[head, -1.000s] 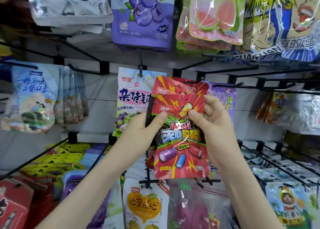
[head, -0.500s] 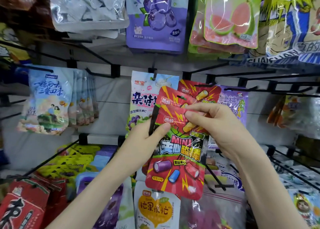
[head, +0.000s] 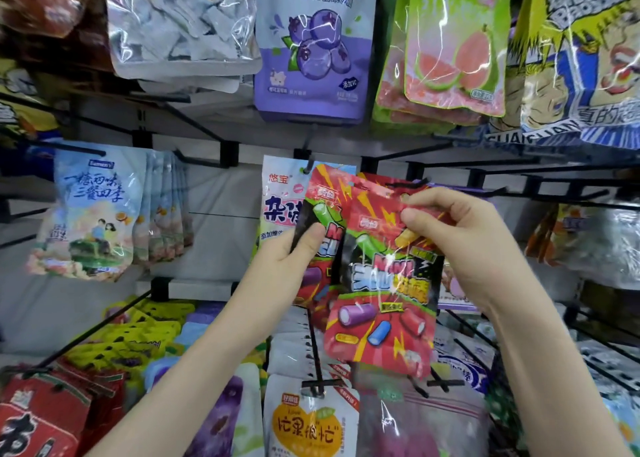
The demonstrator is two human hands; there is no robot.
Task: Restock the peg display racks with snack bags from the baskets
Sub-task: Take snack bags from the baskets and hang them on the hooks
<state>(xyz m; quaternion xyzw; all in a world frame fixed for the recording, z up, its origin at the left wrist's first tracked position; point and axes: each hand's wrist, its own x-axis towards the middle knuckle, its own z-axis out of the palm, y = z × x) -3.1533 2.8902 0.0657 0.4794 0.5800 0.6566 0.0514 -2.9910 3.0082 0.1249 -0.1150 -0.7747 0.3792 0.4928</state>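
Right hand [head: 460, 245]: centre right of the frame, forearm rising from the lower right corner; thumb and forefinger pinch the top edge of the front red bag, and the other fingers are curled in behind it.
Left hand [head: 287, 259]: centre of the frame, forearm rising from the lower left; the thumb presses on the face of the rear red bag, and the fingers are hidden behind that bag.
Front red bag [head: 381, 304]: held upright at centre, hanging from the right hand's pinch and overlapping the rear one.
Rear red bag [head: 327, 197]: just left of and behind the front bag, tilted, its top corner higher.
Black peg [head: 405, 183]: a dark wire tip at the top edges of the red bags; whether either bag is threaded on it cannot be told.
Orange-heart bag [head: 308, 425]: bottom centre, on a lower peg.
White bag [head: 277, 211]: hangs behind the left hand.
Light blue bags [head: 93, 214]: a row at middle left.
Blueberry bag [head: 311, 51]: top centre.
Guava bags [head: 450, 58]: top right of centre.
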